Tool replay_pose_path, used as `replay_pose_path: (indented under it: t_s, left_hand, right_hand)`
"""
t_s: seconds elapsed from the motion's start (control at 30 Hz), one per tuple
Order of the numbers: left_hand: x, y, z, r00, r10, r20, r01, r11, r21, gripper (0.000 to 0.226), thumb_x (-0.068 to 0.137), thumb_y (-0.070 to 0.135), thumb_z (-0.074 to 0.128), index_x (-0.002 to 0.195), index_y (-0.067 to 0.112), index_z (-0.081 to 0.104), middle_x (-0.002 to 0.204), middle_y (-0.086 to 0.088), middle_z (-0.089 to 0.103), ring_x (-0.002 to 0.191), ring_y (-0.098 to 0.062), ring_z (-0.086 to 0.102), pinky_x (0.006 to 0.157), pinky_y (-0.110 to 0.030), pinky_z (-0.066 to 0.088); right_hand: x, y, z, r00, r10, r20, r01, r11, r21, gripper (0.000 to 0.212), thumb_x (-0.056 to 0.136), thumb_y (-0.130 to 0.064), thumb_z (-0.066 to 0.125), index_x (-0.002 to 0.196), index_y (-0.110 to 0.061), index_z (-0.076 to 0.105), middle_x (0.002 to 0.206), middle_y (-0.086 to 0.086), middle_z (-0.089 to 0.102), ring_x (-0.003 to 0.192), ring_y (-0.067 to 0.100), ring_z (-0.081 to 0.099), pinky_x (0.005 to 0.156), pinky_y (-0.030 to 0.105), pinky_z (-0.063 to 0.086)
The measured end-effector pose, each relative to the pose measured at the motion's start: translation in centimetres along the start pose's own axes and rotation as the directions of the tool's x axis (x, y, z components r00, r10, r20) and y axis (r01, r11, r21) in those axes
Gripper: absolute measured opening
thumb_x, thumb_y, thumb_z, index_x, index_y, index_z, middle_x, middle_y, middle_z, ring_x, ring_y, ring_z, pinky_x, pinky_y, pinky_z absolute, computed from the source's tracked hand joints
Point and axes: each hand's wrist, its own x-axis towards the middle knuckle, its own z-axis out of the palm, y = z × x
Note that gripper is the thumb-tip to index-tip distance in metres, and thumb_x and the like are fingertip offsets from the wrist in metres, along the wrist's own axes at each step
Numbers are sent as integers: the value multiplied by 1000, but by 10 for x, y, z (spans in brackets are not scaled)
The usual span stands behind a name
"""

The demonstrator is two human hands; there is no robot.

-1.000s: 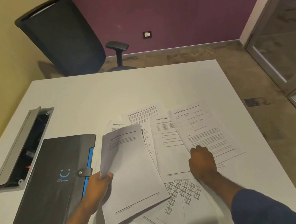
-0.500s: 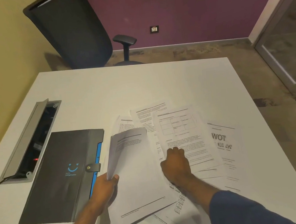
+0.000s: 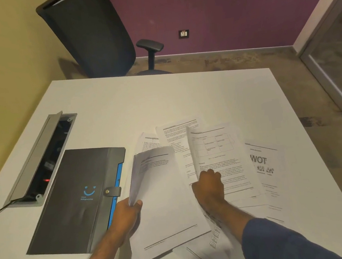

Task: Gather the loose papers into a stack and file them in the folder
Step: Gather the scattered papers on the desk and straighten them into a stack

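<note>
The loose papers (image 3: 180,149) lie spread and overlapping on the white table (image 3: 163,100), near my side. My left hand (image 3: 125,216) grips a small stack of sheets (image 3: 163,204) at its left edge, thumb on top, and the left side of the stack is lifted from the table. My right hand (image 3: 210,186) is curled, knuckles up, pressing on the sheet with a table grid (image 3: 214,150); I cannot tell if the fingers pinch it. Just to the right lies a sheet with the big letters "WOT" (image 3: 263,172), partly under the grid sheet. The dark folder (image 3: 76,200) lies closed, strap snapped, just left of my left hand. Further left is an open cable box (image 3: 40,157) in the table, and behind the table stands a black office chair (image 3: 92,36)
</note>
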Motion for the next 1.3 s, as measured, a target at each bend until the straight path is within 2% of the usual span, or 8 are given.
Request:
replay_pose_path:
  t_s: [0.13, 0.3, 0.43, 0.53, 0.63, 0.9, 1.1, 1.3]
  left_hand:
    - [-1, 7, -5, 1000, 13, -1, -13, 1000, -24, 30, 99, 21, 57, 118, -2, 62, 82, -5, 62, 77, -19, 58, 65, -27, 44]
    - [-7, 18, -7, 996, 84, -1, -84, 995, 49, 34, 99, 19, 57, 122, -6, 60, 90, -15, 64, 95, -36, 64, 92, -47, 52]
    - [-13, 23, -4, 990, 139, -16, -137, 986, 99, 31, 98, 14, 56, 118, -9, 62, 76, -7, 61, 73, -19, 59, 64, -29, 52]
    - [-18, 27, -1, 989, 148, -17, -146, 985, 95, 32, 98, 13, 56, 118, -12, 59, 98, -29, 65, 102, -43, 62, 88, -48, 53]
    - [-22, 28, 2, 990, 140, -15, -138, 986, 97, 32, 99, 16, 56, 121, -7, 61, 96, -21, 65, 102, -41, 62, 87, -44, 54]
    - [-27, 22, 7, 994, 111, -15, -110, 992, 68, 33, 100, 17, 55, 125, -4, 59, 113, -26, 65, 109, -43, 60, 96, -52, 50]
    - [-30, 27, -9, 972, 192, -135, -189, 981, 32, 25, 96, 10, 57, 73, 19, 61, 68, -2, 59, 65, -18, 54, 54, -29, 40]
    - [-32, 44, -45, 928, 269, -257, -268, 962, 41, 21, 98, 13, 56, 79, 10, 63, 72, -9, 64, 64, -22, 58, 51, -30, 43]
  right_hand:
    - [0, 2, -30, 995, 90, -34, -56, 831, 553, 20, 72, -15, 63, 61, -10, 48, 57, -2, 50, 54, 14, 44, 51, 29, 39]
    - [-4, 8, -68, 990, 122, -77, -18, 632, 775, 9, 79, -3, 62, 70, -3, 59, 71, 19, 65, 61, 19, 55, 61, 38, 53]
    - [-2, 13, -85, 981, 178, -83, -32, 563, 826, 13, 84, -5, 63, 71, -6, 62, 70, 9, 64, 66, 21, 57, 68, 38, 53]
    - [-2, 16, -86, 990, 137, 16, -90, 554, 828, 14, 88, -9, 65, 76, -1, 65, 70, 9, 65, 62, 22, 58, 67, 39, 55]
    - [-8, 17, -77, 992, 47, 115, -121, 566, 815, 25, 89, -15, 67, 66, -7, 60, 63, 7, 60, 57, 21, 53, 60, 35, 51]
    - [-25, 77, -47, 987, 150, -51, -110, 880, 461, 14, 83, -24, 72, 92, -15, 66, 99, 2, 66, 99, 24, 61, 77, 30, 47]
    - [-13, 112, -65, 921, 376, -103, -374, 927, 37, 69, 73, -52, 76, 123, -10, 53, 121, 11, 58, 115, 32, 53, 85, 44, 48]
    - [4, 113, -68, 893, 447, 57, -448, 869, 210, 44, 77, -28, 79, 108, -11, 54, 106, 12, 68, 94, 34, 63, 77, 39, 48]
